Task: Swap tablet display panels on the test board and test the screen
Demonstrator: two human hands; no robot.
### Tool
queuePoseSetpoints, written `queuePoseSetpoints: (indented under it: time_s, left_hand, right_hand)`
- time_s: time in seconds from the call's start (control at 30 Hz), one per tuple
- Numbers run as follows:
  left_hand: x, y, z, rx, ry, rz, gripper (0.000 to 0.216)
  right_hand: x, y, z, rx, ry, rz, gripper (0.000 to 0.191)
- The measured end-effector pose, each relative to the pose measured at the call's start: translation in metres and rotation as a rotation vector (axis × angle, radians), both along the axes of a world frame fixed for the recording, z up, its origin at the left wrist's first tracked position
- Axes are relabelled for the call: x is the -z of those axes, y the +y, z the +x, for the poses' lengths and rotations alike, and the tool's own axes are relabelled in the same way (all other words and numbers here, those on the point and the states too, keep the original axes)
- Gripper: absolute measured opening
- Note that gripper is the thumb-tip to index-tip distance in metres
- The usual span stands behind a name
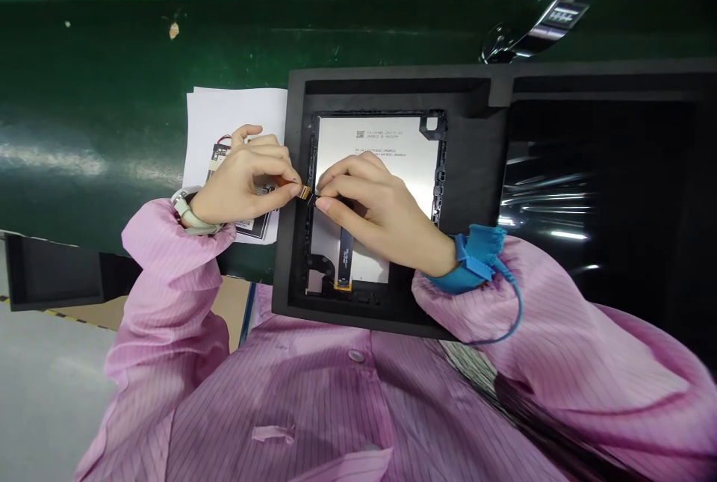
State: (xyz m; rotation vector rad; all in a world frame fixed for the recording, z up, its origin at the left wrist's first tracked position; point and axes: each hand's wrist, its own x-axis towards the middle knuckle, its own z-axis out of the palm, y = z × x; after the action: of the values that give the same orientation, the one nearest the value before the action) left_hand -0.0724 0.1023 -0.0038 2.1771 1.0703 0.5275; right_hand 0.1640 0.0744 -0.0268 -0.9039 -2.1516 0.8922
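A silver panel in a black frame lies in a black foam tray. My left hand is closed, pinching a small orange flex cable end at the panel's left edge. My right hand rests on the panel with fingers pressed together right beside that cable end; whether it grips anything is hidden. A black flex strip with an orange tip runs down the panel below my right hand. A blue wrist strap with a cord sits on my right wrist.
White paper with a small circuit part lies left of the tray on the dark green surface. A shiny metal tool lies at the back right. A dark glossy sheet fills the tray's right half.
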Motion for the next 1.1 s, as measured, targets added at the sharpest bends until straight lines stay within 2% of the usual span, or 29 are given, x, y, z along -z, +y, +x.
queuePoseSetpoints:
  time_s: [0.57,0.83,1.1]
  left_hand:
    - [0.0002,-0.0015,0.0039,-0.008,0.043,0.012,0.019]
    - [0.0012,-0.0023,0.0053,-0.030,0.054,0.022,0.020]
    - [0.0005,-0.0032,0.0083,-0.046,0.063,0.028,0.020]
  right_hand:
    - [0.0006,0.0010,-0.0036,0.031,-0.020,-0.105,0.022]
    - [0.0019,-0.0013,-0.0061,0.057,-0.008,-0.064,0.023]
    - [-0.0024,-0.0004,-0.0069,0.056,-0.053,-0.138,0.024]
